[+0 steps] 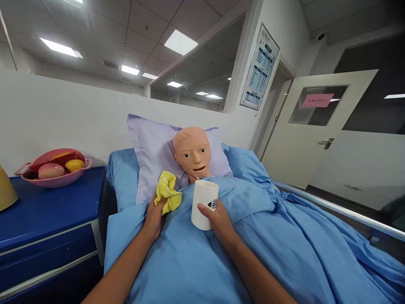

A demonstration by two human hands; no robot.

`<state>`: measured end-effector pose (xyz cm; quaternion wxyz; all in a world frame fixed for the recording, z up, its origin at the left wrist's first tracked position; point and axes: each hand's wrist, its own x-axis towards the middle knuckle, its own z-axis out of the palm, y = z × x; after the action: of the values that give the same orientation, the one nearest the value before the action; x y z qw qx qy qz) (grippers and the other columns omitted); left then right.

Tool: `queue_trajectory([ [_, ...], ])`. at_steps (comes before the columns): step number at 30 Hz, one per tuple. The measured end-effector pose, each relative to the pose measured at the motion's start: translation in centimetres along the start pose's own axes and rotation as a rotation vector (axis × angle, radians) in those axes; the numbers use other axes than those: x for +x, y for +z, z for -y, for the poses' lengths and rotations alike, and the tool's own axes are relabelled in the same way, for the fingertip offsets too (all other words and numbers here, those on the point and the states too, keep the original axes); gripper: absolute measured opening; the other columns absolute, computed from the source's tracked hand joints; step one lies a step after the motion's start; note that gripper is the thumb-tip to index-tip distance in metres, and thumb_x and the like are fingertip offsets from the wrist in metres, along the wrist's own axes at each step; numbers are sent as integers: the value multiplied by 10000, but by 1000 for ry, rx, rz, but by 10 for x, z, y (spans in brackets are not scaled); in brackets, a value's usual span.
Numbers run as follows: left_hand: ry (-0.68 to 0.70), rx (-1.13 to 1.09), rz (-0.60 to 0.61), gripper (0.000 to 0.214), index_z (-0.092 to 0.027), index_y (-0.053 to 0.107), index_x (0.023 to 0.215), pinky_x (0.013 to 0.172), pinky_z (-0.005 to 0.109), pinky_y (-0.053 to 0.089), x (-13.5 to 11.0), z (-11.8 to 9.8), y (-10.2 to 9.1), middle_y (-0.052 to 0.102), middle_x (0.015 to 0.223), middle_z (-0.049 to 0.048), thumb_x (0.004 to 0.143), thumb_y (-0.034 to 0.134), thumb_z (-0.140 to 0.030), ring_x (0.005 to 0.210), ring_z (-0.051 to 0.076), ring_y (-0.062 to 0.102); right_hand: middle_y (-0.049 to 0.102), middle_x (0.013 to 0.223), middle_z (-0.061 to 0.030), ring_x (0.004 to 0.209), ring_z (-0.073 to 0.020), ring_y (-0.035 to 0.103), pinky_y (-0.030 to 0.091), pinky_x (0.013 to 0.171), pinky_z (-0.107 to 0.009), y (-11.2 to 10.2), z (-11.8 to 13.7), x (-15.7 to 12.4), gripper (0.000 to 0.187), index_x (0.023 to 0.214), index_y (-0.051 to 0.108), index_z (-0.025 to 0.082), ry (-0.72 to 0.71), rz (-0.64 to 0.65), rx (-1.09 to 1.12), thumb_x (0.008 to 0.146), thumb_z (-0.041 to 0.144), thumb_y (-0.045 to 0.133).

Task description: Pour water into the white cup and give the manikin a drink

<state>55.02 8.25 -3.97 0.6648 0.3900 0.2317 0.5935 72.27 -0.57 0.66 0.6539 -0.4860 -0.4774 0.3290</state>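
A yellow cloth (170, 190) is bunched in my left hand (155, 216), which is closed on its lower edge. My right hand (219, 220) wraps around a white cup (202, 194) with a dark fish-like print, and a thin straw tip (197, 178) shows at its rim. Both hands are over the blue blanket (190, 261). Just beyond the cup, a bald manikin head (193, 147) lies face up on a lilac pillow (152, 156), its mouth slightly open. The blanket covers the manikin's body up to the neck.
To the left stands a blue bedside cabinet (63, 211) with a pink basket (60, 181) of fruit and a yellow object (6, 190) cut off by the frame. A metal bed rail (341, 211) runs along the right side. Behind it is an open door (300, 156).
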Motion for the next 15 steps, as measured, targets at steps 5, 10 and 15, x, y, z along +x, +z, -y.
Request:
queue_trajectory([
  [5, 1, 2, -25, 593, -223, 526, 1322, 965, 392, 504, 5, 8, -6, 638, 1273, 102, 784, 726, -373, 1075, 239, 646, 717, 875, -59, 740, -228, 657, 527, 632, -328, 1, 0, -1, 515, 1044, 637, 177, 74, -4, 81, 674, 498, 797],
  [10, 20, -30, -3, 569, -202, 549, 1290, 952, 371, 504, 6, 9, -7, 647, 1247, 102, 772, 734, -347, 1059, 233, 647, 717, 958, -76, 802, -242, 666, 537, 667, -345, -3, -6, 1, 499, 1071, 633, 185, 110, 20, 95, 713, 501, 778],
  [15, 8, -51, -16, 550, -186, 564, 1251, 937, 366, 506, 4, 6, -4, 665, 1192, 95, 753, 741, -338, 1035, 231, 650, 718, 892, -73, 761, -242, 660, 536, 653, -350, -5, -2, 2, 479, 1036, 650, 188, 122, 42, 98, 710, 516, 773],
])
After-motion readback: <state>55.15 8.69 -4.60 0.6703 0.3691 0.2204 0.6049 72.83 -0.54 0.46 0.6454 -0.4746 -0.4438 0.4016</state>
